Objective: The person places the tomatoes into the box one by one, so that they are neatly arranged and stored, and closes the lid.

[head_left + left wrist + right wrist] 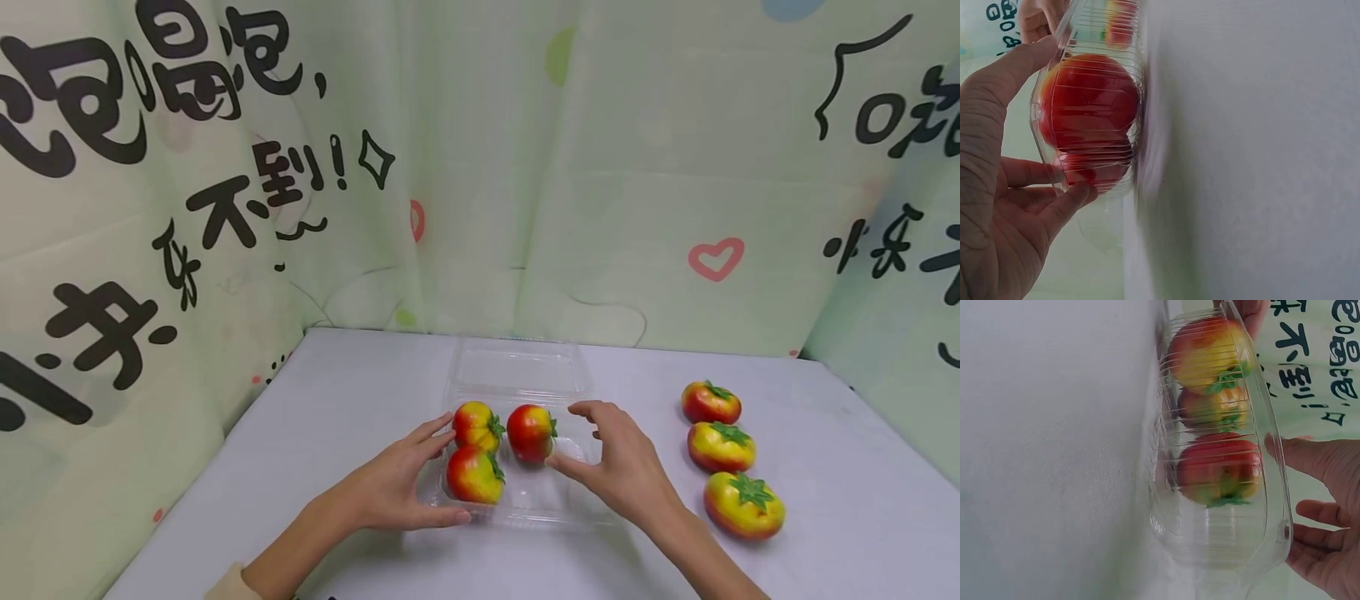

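Observation:
A clear plastic clamshell box (536,518) stands on the table, its lid (517,371) folded back away from me. Inside are three red-and-yellow tomato-like fruits with green leafy tops: two on the left, one behind (474,425) the other (475,475), and a redder one (530,433) near the middle. My left hand (397,483) holds the box's near left corner, thumb along the front rim and fingers on the left side. My right hand (618,462) spreads over the box's right part, holding nothing; its thumb tip is close beside the redder fruit.
Three more such fruits stand in a row on the table to the right: a far one (710,402), a middle one (722,447) and a near one (744,505). A pale printed curtain (480,167) surrounds the white table (360,367) at the back and sides.

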Tool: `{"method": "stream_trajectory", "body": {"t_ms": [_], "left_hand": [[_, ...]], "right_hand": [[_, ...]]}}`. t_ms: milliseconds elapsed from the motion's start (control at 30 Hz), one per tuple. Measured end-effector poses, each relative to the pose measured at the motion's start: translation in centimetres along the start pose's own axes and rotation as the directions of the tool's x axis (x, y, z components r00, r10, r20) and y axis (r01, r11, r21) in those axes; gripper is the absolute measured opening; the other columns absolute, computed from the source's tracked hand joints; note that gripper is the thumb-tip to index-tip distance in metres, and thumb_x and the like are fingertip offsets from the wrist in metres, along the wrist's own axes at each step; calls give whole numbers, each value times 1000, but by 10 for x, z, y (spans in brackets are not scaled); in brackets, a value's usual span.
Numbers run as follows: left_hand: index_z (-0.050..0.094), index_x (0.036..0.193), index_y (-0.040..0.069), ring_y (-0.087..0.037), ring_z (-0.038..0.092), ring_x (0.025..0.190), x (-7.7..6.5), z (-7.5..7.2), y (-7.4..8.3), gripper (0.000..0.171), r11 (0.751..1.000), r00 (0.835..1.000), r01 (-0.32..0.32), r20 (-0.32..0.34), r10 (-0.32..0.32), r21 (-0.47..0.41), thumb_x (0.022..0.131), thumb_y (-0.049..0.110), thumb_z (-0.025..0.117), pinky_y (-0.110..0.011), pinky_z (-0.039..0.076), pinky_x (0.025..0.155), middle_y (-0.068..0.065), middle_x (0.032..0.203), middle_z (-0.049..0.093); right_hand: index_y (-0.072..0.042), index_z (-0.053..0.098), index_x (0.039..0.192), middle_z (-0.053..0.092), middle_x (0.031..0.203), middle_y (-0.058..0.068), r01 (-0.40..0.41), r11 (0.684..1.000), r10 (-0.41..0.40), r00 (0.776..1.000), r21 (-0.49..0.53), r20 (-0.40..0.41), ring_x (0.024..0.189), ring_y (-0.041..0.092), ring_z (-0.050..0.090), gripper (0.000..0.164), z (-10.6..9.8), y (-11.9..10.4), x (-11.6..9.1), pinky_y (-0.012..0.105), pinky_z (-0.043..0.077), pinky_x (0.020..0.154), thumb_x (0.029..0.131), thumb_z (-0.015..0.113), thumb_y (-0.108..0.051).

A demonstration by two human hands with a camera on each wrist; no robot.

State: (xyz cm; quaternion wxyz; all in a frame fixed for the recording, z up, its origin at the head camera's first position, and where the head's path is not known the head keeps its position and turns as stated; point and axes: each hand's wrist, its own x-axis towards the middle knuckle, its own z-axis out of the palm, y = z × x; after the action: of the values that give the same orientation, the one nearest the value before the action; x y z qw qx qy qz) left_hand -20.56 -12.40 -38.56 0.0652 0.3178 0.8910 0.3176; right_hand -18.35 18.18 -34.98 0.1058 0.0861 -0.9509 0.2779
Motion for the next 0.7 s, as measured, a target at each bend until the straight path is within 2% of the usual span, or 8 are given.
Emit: {"method": "stream_trajectory", "body": {"t_ms": [467,700], "left_hand": [[43,156,10,-20,57,132,1,1,0,96,1000,1000,-1,1,1,10,82,60,77,-50,46,110,-1,169,25],[43,156,9,-20,57,132,1,0,0,96,1000,1000,-4,-1,4,9,82,60,78,-51,46,111,-2,169,26]], "right_hand": [[-7,62,130,66,126,14,39,995,-43,998,-88,-40,103,30,62,65,-19,20,-18,49,60,86,80,88,-38],[-8,66,124,69,119,11,67,991,-78,993,-119,-94,97,27,63,61,-25,33,-25,41,61,77,76,91,-35]]}}
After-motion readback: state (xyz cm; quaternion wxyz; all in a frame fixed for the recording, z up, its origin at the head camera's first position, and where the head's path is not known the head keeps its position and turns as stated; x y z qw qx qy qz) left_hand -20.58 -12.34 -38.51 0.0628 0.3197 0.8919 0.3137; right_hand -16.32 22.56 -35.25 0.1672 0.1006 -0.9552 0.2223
